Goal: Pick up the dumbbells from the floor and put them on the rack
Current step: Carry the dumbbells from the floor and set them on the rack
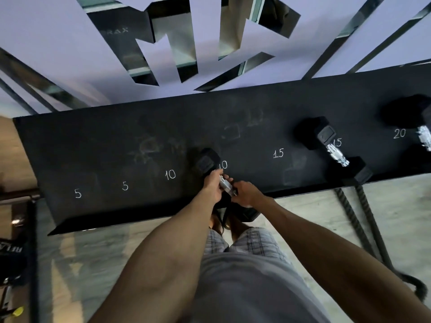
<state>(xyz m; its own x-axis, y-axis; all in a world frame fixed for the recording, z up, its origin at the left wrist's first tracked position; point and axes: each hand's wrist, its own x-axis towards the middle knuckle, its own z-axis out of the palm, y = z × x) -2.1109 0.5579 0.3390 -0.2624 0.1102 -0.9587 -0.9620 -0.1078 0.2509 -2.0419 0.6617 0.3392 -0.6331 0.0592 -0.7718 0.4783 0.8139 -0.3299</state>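
Note:
A black hex dumbbell (206, 162) with a chrome handle lies across the front edge of the black rack shelf (116, 145), beside a chalked "10". Its far head rests on the shelf; its near head hangs past the front edge, partly hidden by my hands. My left hand (212, 184) and my right hand (246, 193) both grip the handle, one on each side. Two other dumbbells sit on the shelf to the right: one (326, 137) by the "15" marks and one (410, 113) by the "20" mark, cut off by the frame edge.
Chalk numbers 5, 5, 10, 10, 15, 15, 20 run along the shelf. A mirrored wall with pale panels (70, 43) rises behind the rack. Thick battle ropes (363, 224) lie on the floor at right. Dark gym equipment (14, 257) stands at the left edge.

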